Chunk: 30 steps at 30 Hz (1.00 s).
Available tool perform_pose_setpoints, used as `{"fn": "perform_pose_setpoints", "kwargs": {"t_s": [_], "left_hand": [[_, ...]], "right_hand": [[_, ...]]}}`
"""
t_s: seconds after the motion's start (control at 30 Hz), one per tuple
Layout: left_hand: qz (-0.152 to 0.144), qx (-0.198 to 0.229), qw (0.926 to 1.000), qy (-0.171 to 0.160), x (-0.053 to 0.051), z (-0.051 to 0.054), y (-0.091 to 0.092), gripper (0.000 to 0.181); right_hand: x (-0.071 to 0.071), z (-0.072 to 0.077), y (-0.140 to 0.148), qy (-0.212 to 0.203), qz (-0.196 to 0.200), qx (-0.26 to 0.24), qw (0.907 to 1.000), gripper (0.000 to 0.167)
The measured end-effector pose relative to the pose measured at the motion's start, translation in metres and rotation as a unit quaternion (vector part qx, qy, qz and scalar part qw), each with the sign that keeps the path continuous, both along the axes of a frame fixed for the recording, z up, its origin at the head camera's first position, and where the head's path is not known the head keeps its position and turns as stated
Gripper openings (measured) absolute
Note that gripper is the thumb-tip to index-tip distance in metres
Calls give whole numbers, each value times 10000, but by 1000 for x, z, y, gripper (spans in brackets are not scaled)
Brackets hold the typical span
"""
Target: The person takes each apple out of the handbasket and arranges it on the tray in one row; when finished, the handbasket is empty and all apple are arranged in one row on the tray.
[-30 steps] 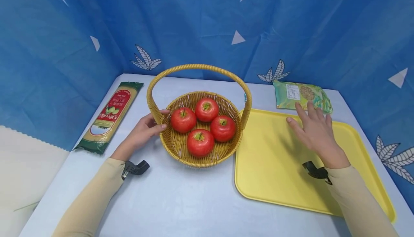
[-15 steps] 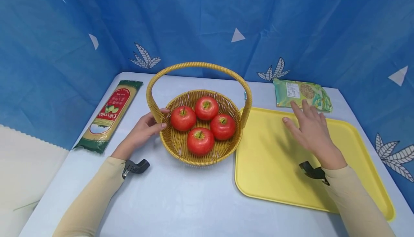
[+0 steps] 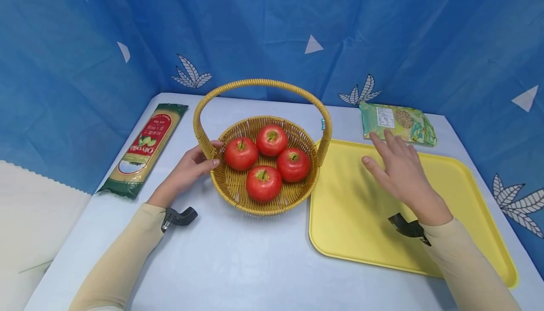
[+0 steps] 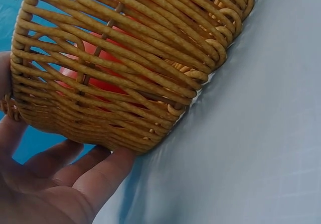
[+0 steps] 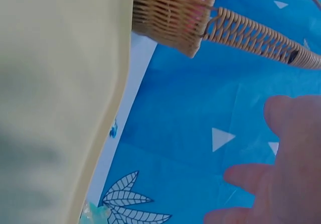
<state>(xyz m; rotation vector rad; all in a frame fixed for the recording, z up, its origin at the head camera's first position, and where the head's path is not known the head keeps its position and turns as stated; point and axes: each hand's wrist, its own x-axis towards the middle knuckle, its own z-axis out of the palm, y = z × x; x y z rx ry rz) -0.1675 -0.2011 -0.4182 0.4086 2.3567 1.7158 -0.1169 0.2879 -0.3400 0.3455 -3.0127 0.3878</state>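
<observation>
A woven wicker basket point(image 3: 264, 213) with a tall arched handle point(image 3: 259, 82) stands on the table and holds several red apples point(image 3: 263, 184). My left hand point(image 3: 189, 172) grips its left side by the foot of the handle, thumb at the rim. In the left wrist view the fingers point(image 4: 108, 176) lie against the outside of the wicker wall point(image 4: 115, 73), and red shows through the gaps. Over the yellow tray point(image 3: 340, 212), my right hand point(image 3: 399, 176) hovers with fingers spread and holds nothing; the right wrist view shows the basket's other side point(image 5: 170, 13) beyond the tray edge.
A long pack of pasta point(image 3: 144, 150) lies at the table's left edge. Behind the tray is a green packet point(image 3: 399, 123). A tiny blue item point(image 3: 323, 124) sits behind the basket's right side. Blue patterned cloth point(image 3: 263, 32) hangs along the back.
My right hand has drifted a little left over the tray, toward the basket. My left hand keeps its hold, and the basket and apples stay in place.
</observation>
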Motion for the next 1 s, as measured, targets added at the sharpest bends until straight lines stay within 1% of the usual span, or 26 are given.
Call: {"fn": "perform_pose_setpoints", "kwargs": {"t_s": [0.2,0.4,0.67,0.83,0.93,1.0], "left_hand": [[19,9,10000,-43,-1,-1,0,50],[31,23,10000,-26,-2,-2,0,50],[1,181,9998,-48,-2,-3,1,50],[8,175,9998,-39,-1,-3,1,50],[10,142,9999,-42,-1,-4,0,50],[8,131,9999,-45,-1,-4,0,50]], "right_hand": [[3,0,-6,103,195,-83,9997,69],[7,0,-16,144,470,-317,9983,68],[17,2,-36,356,1144,-556,9912,65],[25,5,-52,402,1448,-475,9875,66],[28,7,-62,403,1621,-419,9851,64],[30,7,-69,476,1766,-417,9822,62]]}}
